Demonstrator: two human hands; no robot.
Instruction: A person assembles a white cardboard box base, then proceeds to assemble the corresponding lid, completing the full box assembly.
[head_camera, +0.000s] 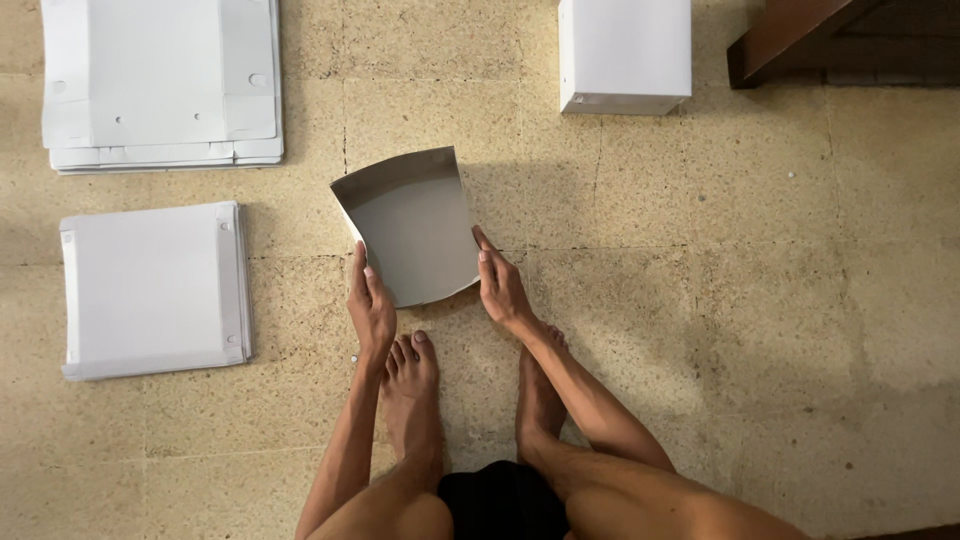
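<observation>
Two hands held one curved grey cardboard sheet (412, 228) above the floor (760, 300) | left hand (371, 308) grip pinched its left edge | right hand (501, 288) grip pinched its right edge | sheet lay between both grips, just beyond the feet (415, 385)

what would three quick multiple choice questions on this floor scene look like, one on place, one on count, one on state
1. Where is the assembled white box?
A. at the top, right of centre
B. between the feet
C. on the left stack

2. How many stacks of flat white sheets lie at the left?
A. one
B. two
C. four

3. How is the grey cardboard sheet held?
A. flat on the floor
B. rolled into a tube
C. curved between both hands

Answers:
1 A, it stands on the tiles by the top edge.
2 B, an upper stack and a lower stack.
3 C, the left hand and right hand grip its lower edges and it bows.
</observation>
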